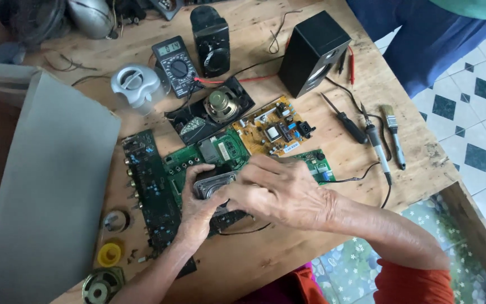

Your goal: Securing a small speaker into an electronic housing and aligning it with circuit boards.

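My left hand (198, 211) and my right hand (279, 191) are both closed around a small oval speaker driver (214, 183) with a metal frame, held just above a green circuit board (220, 152). A thin black wire (248, 229) trails out from under my hands. Part of the speaker is hidden by my fingers. A dark green circuit board (147, 186) lies to the left of my hands, and a yellow-brown power board (274, 130) lies beyond them.
On the wooden table (322, 247) are a black multimeter (176, 66), two black speaker boxes (312, 52), a loose speaker on a black panel (217, 106), a screwdriver (345, 121), a soldering iron (379, 149), a brush (394, 135), a grey panel (46, 191) and solder reels (109, 254). Another person (428, 34) stands at the far right.
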